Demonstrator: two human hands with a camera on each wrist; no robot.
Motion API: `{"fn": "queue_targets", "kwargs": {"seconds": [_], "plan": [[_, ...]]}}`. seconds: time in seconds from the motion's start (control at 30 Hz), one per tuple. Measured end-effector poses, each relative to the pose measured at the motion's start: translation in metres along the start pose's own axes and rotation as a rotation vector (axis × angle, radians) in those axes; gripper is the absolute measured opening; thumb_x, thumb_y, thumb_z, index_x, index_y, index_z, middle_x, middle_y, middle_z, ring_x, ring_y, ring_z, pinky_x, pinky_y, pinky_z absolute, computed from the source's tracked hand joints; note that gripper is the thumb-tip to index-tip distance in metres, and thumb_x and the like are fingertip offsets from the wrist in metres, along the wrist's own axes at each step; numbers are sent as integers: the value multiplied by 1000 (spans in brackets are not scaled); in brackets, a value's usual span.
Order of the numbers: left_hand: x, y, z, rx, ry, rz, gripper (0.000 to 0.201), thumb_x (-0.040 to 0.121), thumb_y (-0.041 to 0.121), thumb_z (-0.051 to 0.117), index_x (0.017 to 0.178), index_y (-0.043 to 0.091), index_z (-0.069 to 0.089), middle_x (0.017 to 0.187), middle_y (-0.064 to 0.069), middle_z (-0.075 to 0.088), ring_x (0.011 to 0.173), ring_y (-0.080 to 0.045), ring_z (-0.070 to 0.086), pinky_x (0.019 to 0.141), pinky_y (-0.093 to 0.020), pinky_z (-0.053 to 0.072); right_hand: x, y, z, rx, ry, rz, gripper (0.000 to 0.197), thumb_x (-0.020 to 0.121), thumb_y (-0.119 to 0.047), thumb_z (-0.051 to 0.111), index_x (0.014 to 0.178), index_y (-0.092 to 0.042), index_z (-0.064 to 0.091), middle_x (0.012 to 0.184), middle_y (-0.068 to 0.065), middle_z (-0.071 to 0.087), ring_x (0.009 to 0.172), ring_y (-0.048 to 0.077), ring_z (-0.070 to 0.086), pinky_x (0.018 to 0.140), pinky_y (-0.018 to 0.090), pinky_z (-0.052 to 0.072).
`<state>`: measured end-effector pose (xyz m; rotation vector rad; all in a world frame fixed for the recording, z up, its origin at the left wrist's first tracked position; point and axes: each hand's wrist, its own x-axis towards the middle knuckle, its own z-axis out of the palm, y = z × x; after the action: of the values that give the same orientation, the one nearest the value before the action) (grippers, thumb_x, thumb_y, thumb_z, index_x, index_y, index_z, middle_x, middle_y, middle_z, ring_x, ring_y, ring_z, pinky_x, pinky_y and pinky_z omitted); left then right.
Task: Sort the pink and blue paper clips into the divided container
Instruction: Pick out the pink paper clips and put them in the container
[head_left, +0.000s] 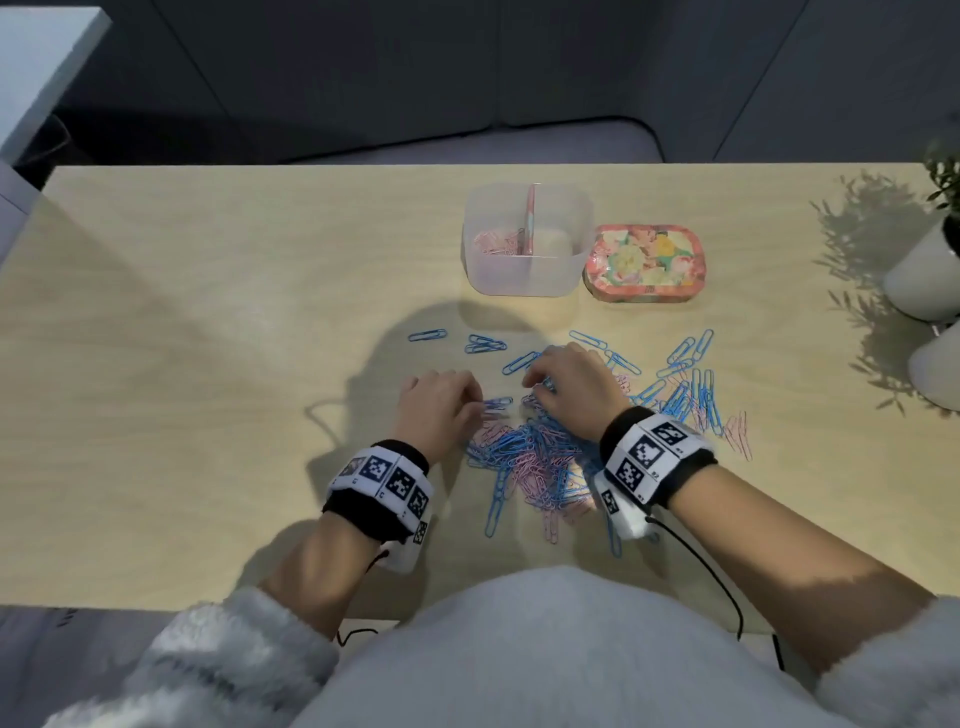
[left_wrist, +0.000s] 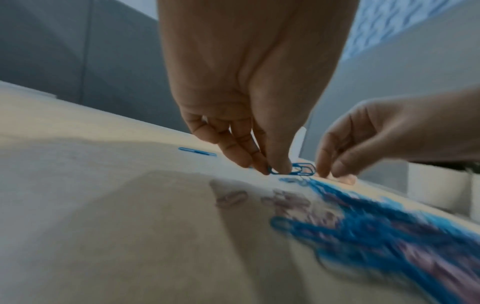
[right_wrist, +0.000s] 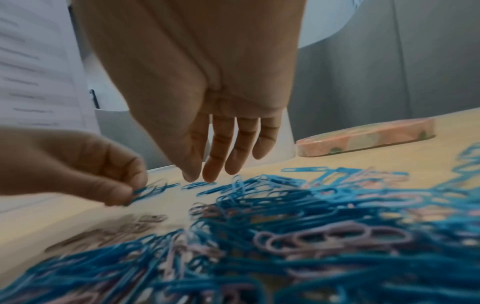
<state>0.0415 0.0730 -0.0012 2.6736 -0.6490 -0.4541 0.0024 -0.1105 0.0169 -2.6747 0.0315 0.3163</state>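
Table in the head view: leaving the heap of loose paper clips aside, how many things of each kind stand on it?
Clear plastic divided container: 1
Flowered pink tin box: 1
White round pots: 2
Total: 4

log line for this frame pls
left hand: pinching blue clip | right hand: open over pile | container: pink clips left section, right looks empty | stage: picking
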Motion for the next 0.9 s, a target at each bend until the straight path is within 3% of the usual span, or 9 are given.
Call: {"fn": "queue_targets", "kwargs": {"seconds": [0.1,0.2,0.27,0.33,0.43,0.6,0.73,0.8,0.9], "plan": [[10,-8,-14,-110,54,-80,9,86,27,58,90,20,62,95,3,68,91,-20,60,85,-35,35,1,-11,5,57,-36,-22,22,82,-9,53,95,-14,70,103,5,70,105,27,57,90,34,39],[15,-22,-22,-113,91,-95,12,86,26,60,93,18,65,99,-2,67,95,-25,59,87,-39,42,-5,-19,11,114,-121,-76,19,84,-10,55,96,-12,70,101,5,68,99,24,59,84,32,43],[12,-28,-23,-55,126,-79,17,85,27,61,97,15,66,104,-7,62,101,-28,53,87,-38,39,-11,-20,17,81,-201,-108,16,86,-14,56,95,-13,68,101,5,66,97,22,59,82,32,44],[3,-30,-22,-44,152,-63,17,82,27,65,92,14,65,98,-8,59,97,-27,52,84,-36,38,-17,-14,21,56,-229,-104,14,85,-14,55,92,-13,67,99,5,67,95,22,60,80,32,44],[-13,-25,-15,-66,30,-43,17,77,32,69,81,17,63,84,-4,59,85,-25,56,76,-36,42,-25,-2,20,63,-263,-72,12,83,-14,56,90,-12,67,95,4,70,92,22,62,77,27,43],[-29,-19,0,71,-110,0,24,76,44,66,86,23,62,94,1,62,95,-22,54,81,-33,36,-16,-8,13,111,-180,-53,14,83,-14,59,92,-10,67,98,8,68,95,25,61,77,28,41],[-31,-19,-4,111,-188,24,24,75,45,67,89,26,63,97,3,62,98,-20,52,83,-32,34,3,-20,18,60,-187,-129,29,82,-22,65,109,-12,63,110,9,56,106,25,51,89,35,41],[-31,-22,-6,44,-135,3,23,75,41,69,88,23,65,92,0,61,94,-21,55,79,-32,37,11,-25,22,10,-205,-158,32,82,-26,66,111,-14,62,111,8,54,108,24,48,90,36,40],[-31,-27,-6,-132,47,-147,23,78,31,69,91,13,64,88,-3,56,85,-19,54,74,-29,39,19,-31,22,1,-181,-160,25,87,-26,60,108,-13,65,109,8,56,109,24,50,89,35,40]]}}
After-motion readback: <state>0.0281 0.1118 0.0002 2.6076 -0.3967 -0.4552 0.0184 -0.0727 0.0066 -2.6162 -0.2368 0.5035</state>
